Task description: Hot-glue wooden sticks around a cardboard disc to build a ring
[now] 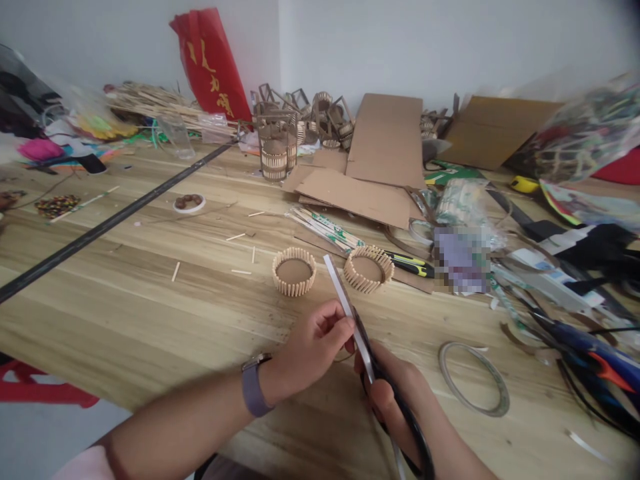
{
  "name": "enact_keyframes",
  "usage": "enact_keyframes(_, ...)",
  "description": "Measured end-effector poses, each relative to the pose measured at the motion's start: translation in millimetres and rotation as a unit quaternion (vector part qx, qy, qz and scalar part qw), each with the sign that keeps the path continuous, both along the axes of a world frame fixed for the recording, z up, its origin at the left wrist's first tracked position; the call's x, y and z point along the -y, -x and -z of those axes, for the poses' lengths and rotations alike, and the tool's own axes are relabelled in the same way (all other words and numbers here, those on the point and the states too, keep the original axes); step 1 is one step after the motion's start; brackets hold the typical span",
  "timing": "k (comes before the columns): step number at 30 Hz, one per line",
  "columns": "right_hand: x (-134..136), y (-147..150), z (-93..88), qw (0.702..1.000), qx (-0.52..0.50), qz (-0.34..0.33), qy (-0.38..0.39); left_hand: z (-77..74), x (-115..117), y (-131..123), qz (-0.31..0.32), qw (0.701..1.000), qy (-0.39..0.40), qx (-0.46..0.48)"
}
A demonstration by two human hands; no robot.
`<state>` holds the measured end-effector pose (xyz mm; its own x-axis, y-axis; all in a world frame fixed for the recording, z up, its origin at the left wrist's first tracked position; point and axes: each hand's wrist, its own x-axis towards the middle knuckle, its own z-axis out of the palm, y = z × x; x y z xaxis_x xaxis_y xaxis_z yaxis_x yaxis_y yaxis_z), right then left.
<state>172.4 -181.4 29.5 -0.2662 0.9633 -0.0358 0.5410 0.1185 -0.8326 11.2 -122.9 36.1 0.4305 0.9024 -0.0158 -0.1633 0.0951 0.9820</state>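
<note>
My left hand point(327, 340), with a watch on the wrist, pinches a narrow white strip point(336, 280) between thumb and fingers. The strip's end points away from me, and its other part runs back past my right hand point(400, 393). That hand is closed round black-handled scissors point(417, 433); their blades lie along the strip, partly hidden by my fingers. Just beyond my hands stand two small round cups, one ringed with short wooden sticks point(294, 272) at the left and a similar stick-ringed cup point(369, 269), slightly tilted, at the right.
A tape roll point(475, 380) lies right of my hands. Farther back are a yellow-black utility knife point(410, 263), cardboard pieces point(385, 140), packaged sticks point(327, 228) and stick-built lantern-like pieces point(274, 160). Tools and wires point(595, 360) crowd the right. A dark strip point(120, 213) crosses the table at left.
</note>
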Motion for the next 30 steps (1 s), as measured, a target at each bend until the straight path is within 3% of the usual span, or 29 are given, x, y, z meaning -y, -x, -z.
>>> enact_keyframes(15, -4.7, -1.6, 3.9, 0.999, 0.03, 0.003, -0.029, 5.0, 0.2, -1.7, 0.007, 0.999, 0.016, 0.034)
enact_keyframes(20, -5.2, -0.7, 1.0, 0.999, 0.013, -0.003, -0.042, 3.5, 3.3, -3.5, 0.048, 0.997, 0.04, 0.043)
enact_keyframes(30, -3.8, -0.7, -1.4, 0.998, 0.031, 0.011, -0.057, -0.2, 4.1, -3.2, 0.046, 0.998, 0.028, 0.025)
